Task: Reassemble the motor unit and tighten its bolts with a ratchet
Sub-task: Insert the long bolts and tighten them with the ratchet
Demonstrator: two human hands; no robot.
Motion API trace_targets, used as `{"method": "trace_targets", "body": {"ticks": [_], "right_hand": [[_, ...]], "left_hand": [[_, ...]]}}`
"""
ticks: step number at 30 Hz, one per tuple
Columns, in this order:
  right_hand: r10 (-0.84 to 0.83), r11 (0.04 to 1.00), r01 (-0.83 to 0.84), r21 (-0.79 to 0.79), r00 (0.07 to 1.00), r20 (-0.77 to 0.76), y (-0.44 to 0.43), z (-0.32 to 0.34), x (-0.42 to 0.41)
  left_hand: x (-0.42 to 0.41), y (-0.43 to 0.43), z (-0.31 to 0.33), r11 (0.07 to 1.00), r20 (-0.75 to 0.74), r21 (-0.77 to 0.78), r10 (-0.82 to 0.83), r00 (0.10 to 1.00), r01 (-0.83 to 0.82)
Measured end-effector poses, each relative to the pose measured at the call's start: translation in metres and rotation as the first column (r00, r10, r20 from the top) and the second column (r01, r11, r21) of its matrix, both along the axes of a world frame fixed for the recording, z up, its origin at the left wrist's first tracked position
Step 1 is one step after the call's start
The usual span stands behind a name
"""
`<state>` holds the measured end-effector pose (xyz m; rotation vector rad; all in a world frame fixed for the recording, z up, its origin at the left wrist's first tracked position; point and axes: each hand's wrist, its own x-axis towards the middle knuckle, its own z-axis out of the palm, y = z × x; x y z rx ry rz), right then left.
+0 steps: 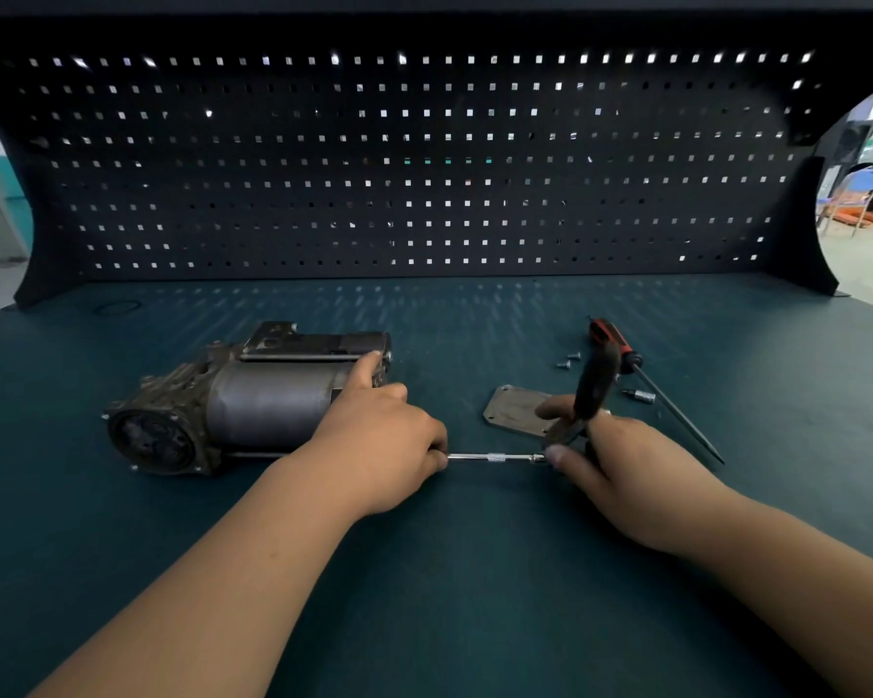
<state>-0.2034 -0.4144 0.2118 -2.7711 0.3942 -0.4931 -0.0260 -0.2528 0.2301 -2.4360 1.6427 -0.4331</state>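
The grey motor unit (243, 400) lies on its side at the left of the bench. My left hand (384, 435) rests against its right end, index finger on the housing, the other fingers curled round the left end of a chrome extension bar (495, 457). That bar runs level to the right into the ratchet (593, 385), whose black handle stands up. My right hand (621, 460) grips the ratchet at its head. The socket end of the bar is hidden under my left hand.
A flat metal cover plate (512, 410) lies behind my right hand. Two small screws (569, 360), a loose socket bit (640, 395) and a red-and-black screwdriver (641, 375) sit at the right. A dark pegboard (424, 168) walls the back of the green bench (475, 571).
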Motion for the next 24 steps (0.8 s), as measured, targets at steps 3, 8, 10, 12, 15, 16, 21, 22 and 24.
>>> {"method": "trace_targets", "body": {"ticks": [3, 8, 10, 12, 15, 16, 21, 22, 24], "right_hand": [[-0.084, 0.957, 0.065, 0.284, 0.995, 0.054, 0.003, -0.004, 0.007], [-0.241, 0.827, 0.206, 0.522, 0.971, -0.002, 0.000, -0.004, 0.020], [-0.221, 0.832, 0.207, 0.515, 0.975, -0.034, 0.000, -0.004, 0.019], [-0.169, 0.831, 0.167, 0.531, 0.985, -0.046, 0.004, -0.002, 0.014], [-0.088, 0.819, 0.067, 0.569, 0.996, 0.009, 0.006, 0.001, 0.009], [-0.072, 0.828, 0.043, 0.559, 0.997, 0.031, 0.007, 0.002, 0.007], [0.019, 0.868, -0.075, 0.490, 0.993, 0.118, 0.004, 0.003, 0.003], [0.039, 0.868, -0.096, 0.488, 0.991, 0.126, 0.002, 0.003, 0.002], [0.068, 0.895, -0.120, 0.430, 0.989, 0.133, -0.001, 0.002, 0.001]], "left_hand": [[0.000, 0.002, 0.000, 1.000, -0.021, -0.024, -0.015, 1.000, 0.015], [0.000, 0.003, 0.001, 0.997, -0.045, -0.074, -0.035, 0.998, 0.031], [0.000, 0.002, 0.001, 0.996, -0.057, -0.082, -0.033, 0.998, 0.029], [0.001, 0.002, 0.001, 0.997, -0.058, -0.065, -0.032, 0.998, 0.028], [0.000, 0.000, 0.000, 0.999, -0.025, -0.041, -0.036, 0.999, 0.035], [0.000, 0.000, 0.000, 0.999, -0.013, -0.035, -0.034, 0.999, 0.034], [0.000, -0.001, -0.001, 0.999, 0.002, -0.039, -0.035, 0.999, 0.035], [0.000, -0.001, -0.001, 0.998, 0.000, -0.044, -0.036, 0.999, 0.036], [0.001, 0.000, -0.001, 0.998, -0.001, -0.050, -0.039, 0.999, 0.039]]}}
